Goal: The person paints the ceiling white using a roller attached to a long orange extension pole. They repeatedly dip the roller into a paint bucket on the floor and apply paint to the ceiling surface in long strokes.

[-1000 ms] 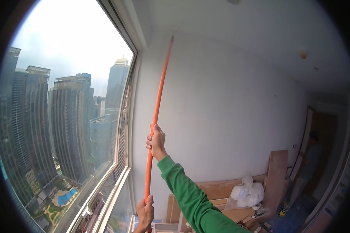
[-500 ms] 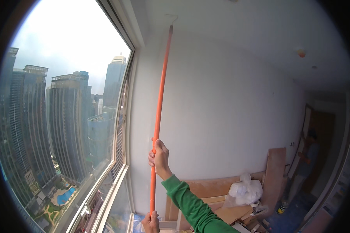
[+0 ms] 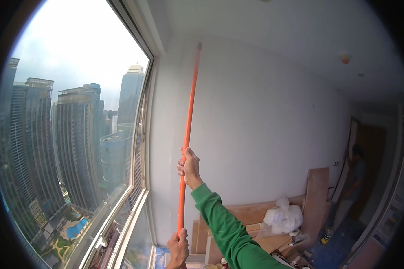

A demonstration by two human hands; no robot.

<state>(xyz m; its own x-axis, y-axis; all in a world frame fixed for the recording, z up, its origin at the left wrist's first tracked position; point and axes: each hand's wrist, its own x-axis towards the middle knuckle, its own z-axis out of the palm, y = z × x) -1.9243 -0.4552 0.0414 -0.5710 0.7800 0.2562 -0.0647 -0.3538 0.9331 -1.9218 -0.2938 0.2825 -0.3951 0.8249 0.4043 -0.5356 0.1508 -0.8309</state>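
Observation:
A long orange paint-roller pole (image 3: 191,107) rises steeply in front of the pale wall (image 3: 256,116). Higher up the shaft, my right hand (image 3: 191,168), in a green sleeve, is closed with its fingers wrapped round it. My left hand (image 3: 178,248) grips the pole's lower end near the bottom of the view. The pole's far tip is smeared by motion close to the top of the wall, so the roller head cannot be made out there.
On my left is a large window frame (image 3: 138,197), with tall buildings outside. Wooden boards (image 3: 316,193) lean at the wall beside a white plastic bag (image 3: 283,219). A tin (image 3: 327,236) stands on the floor. Another person (image 3: 355,175) is by the doorway at far right.
The pole's tip has come down from the ceiling to the upper wall. Both hands have moved slightly up and to the right in view, still gripping the pole.

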